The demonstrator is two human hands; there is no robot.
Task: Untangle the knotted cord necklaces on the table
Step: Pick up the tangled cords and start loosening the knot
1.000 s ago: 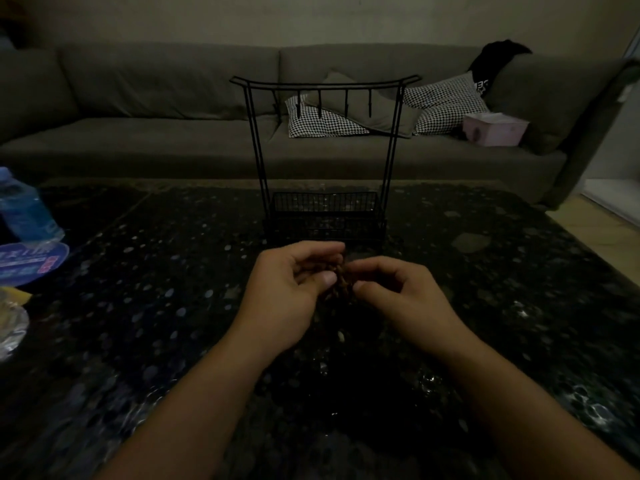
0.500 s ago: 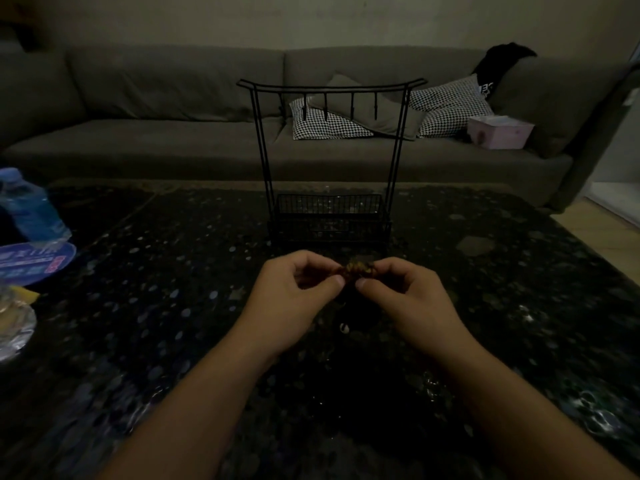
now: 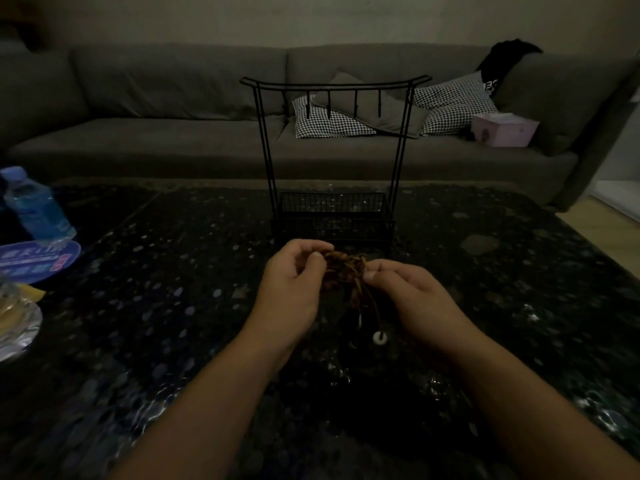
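A tangled clump of brown cord necklaces (image 3: 346,271) hangs between my two hands, just above the dark speckled table (image 3: 156,306). My left hand (image 3: 292,285) pinches the clump's left side with thumb and curled fingers. My right hand (image 3: 412,296) pinches its right side. Loose cord ends dangle below the clump, and a small white ring pendant (image 3: 380,338) hangs at the bottom of one. The room is dim, so single strands are hard to tell apart.
A black wire jewelry stand (image 3: 332,161) with hooks and a basket base stands just behind my hands. At the left edge are a blue water bottle (image 3: 33,206), a blue round fan (image 3: 38,259) and a foil dish (image 3: 17,327). A grey sofa with cushions and a pink box (image 3: 504,128) lies beyond.
My hands have drawn slightly apart, so more of the brown clump shows between them. Cord ends and the white ring pendant now hang lower below it.
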